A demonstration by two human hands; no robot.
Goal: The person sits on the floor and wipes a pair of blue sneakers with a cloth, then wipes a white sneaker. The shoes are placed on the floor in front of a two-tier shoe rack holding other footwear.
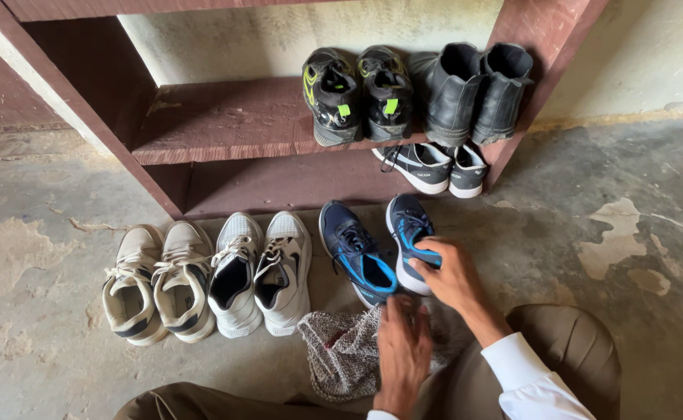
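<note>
Now | right hand (450, 272) grips navy-blue sneaker (410, 241) | left hand (402, 346) flat on grey cloth (341, 350)

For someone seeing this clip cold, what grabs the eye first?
The right hand grips the heel of a navy running shoe with bright blue lining, one of a pair on the concrete floor. The left hand rests on a grey knitted cloth just below. Behind stands a dark red wooden shoe rack holding black shoes.
</note>
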